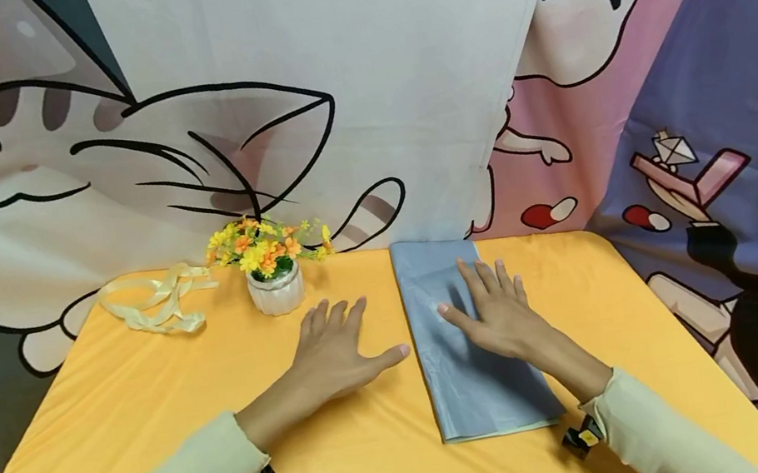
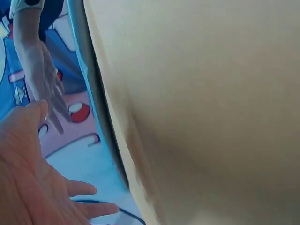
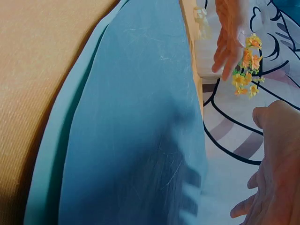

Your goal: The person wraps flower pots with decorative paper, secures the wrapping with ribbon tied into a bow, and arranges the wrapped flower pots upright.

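A folded blue-grey sheet (image 1: pixel 463 391) lies lengthwise on the yellow-covered table, right of its middle. Above the sheet hovers my right hand (image 1: pixel 503 316), fingers spread and straight, casting a shadow on it; the right wrist view shows a gap between this hand and the sheet (image 3: pixel 126 93). My left hand (image 1: pixel 331 355) is held over the yellow cloth just left of the sheet, its thumb pointing at the sheet's left edge. Neither hand holds anything. In the left wrist view, the left palm (image 2: pixel 28 173) and loosely extended fingers show, apart from the table.
A white ribbed pot (image 1: pixel 278 291) of yellow and orange artificial flowers (image 1: pixel 262 244) stands behind my left hand. Loose pale-yellow ribbon (image 1: pixel 158 301) lies at the table's back left. Printed cartoon curtains (image 1: pixel 344 40) hang behind and right of the yellow tablecloth (image 1: pixel 359 468).
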